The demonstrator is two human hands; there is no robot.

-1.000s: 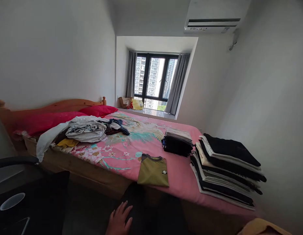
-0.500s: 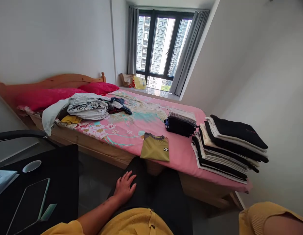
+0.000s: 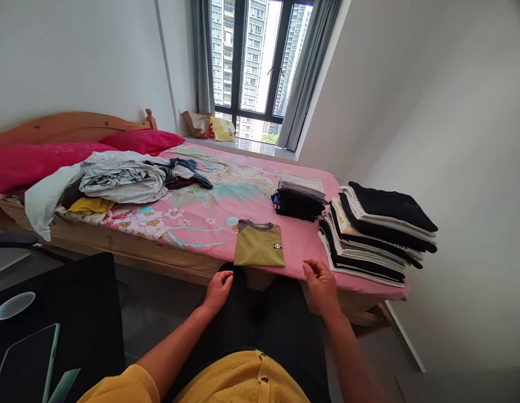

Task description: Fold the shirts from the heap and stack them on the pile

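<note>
A folded olive-green T-shirt (image 3: 258, 246) with a grey collar and a small panda patch lies flat at the near edge of the bed. My left hand (image 3: 218, 290) is just in front of it to the left, over my thigh, with loosely bent fingers and nothing visible in them. To the right of the shirt, by the bed edge, is my right hand (image 3: 322, 284), its fingers half curled and empty. Neither hand touches the shirt. A tall stack of folded clothes (image 3: 371, 235), mostly black and white, stands right of my right hand. Behind it sits a smaller folded stack (image 3: 300, 196).
A loose heap of unfolded clothes (image 3: 121, 178) lies on the left of the pink bed sheet (image 3: 230, 207), near red pillows (image 3: 50, 162). At my left, a black surface (image 3: 87, 313) holds a phone (image 3: 27, 364) and a white round dish (image 3: 14, 306). Bags (image 3: 209, 126) sit by the window.
My left hand has lifted from lying spread on my thigh, and its fingers have bent. My right hand has come forward from the lower right to the bed edge. The view has tilted down slightly.
</note>
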